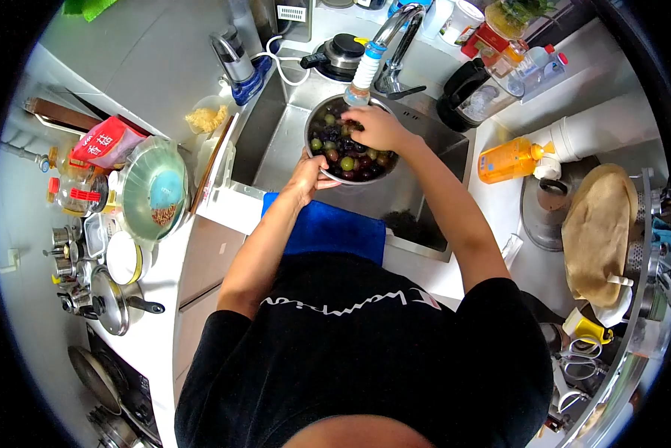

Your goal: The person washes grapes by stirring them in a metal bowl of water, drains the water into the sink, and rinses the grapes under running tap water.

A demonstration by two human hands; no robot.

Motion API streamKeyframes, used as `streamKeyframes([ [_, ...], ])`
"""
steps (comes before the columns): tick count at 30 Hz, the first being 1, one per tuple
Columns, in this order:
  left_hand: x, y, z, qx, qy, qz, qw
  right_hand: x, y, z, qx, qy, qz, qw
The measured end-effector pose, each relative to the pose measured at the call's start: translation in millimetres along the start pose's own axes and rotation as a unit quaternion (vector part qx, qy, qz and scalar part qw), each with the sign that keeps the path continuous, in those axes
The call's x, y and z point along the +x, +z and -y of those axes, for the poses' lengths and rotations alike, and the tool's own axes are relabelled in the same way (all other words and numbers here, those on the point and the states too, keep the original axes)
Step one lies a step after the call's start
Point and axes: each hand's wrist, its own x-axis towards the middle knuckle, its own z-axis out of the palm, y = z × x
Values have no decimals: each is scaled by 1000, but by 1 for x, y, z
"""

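A round metal bowl [310, 142] filled with dark and green grapes [347, 162] is over the sink [278, 149], beneath the faucet [367, 71] with its blue and white nozzle. At the bowl's lower left rim, my left hand [308, 176] grips the edge, thumb on the inside. My right hand [373, 128] reaches into the bowl from the right and rests on the grapes; its fingertips are partly hidden, and whether a grape is between them is unclear. A blue cloth [324, 230] hangs at the sink's front edge.
Left of the sink stand a green translucent bowl [138, 187], a red packet [108, 142] and a lidded pan [110, 302]. To the right are an orange bottle [503, 160], a black-handled pitcher [459, 97] and a brown item [598, 224]. Dark scraps [403, 222] lie in the sink.
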Motion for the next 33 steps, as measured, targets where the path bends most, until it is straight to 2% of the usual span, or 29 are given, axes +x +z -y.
streamKeyframes([
  [1, 1, 0, 0, -3, -6, 3, 1000, 7, -2, 7, 26, 40, 6, 999],
  [2, 1, 1, 0, -7, -12, 6, 1000, 14, 3, 13, 26, 39, 5, 999],
  [4, 2, 2, 1, -10, -10, 6, 1000, 29, 16, 25, 53, 153, 23, 987],
  [6, 2, 1, 0, -13, -9, 5, 1000, 32, 22, 35, -7, 108, 38, 993],
  [8, 1, -1, 0, -3, -1, 7, 1000, 28, 31, 28, -28, 0, 7, 1000],
  [9, -1, -1, -1, -4, -2, 7, 1000, 24, 28, 28, -27, 1, 8, 1000],
  [11, -5, 0, -3, 9, 4, -8, 1000, 17, 18, 28, 68, 0, 1, 998],
  [15, 5, -8, 6, -4, -8, 15, 1000, 7, 6, 15, 44, 69, -62, 995],
  [19, 11, -9, 7, -36, -13, 19, 999, 12, 19, 19, 17, 82, -103, 991],
  [20, 11, -10, 6, -35, -7, 20, 999, 13, 21, 24, 14, 78, -68, 995],
  [22, 3, -5, 0, -16, 6, 3, 1000, 3, 27, 34, -87, -48, -88, 991],
  [23, 0, -3, -3, 4, 18, -12, 1000, -4, 26, 37, -76, -39, -40, 996],
  [24, -1, -3, -4, 4, 18, -12, 1000, -7, 20, 34, -76, -39, -39, 996],
  [26, -3, -5, -4, 8, 16, -3, 1000, -14, 9, 24, -27, -92, 5, 995],
  [27, -2, -6, -3, 8, 15, -3, 1000, -12, 5, 15, -17, -88, 2, 996],
  [28, -1, -6, -1, 6, 10, 1, 1000, -11, 5, 10, -18, -71, -58, 996],
  [30, -3, -4, 0, 4, 4, 4, 1000, -1, 7, 7, 2, 6, -88, 996],
  [31, -5, 0, -1, 10, 1, 0, 1000, 7, 8, 11, 2, 6, -89, 996],
  [33, -7, 5, -2, 17, -1, -5, 1000, 24, 13, 23, 42, 89, 27, 995],
])
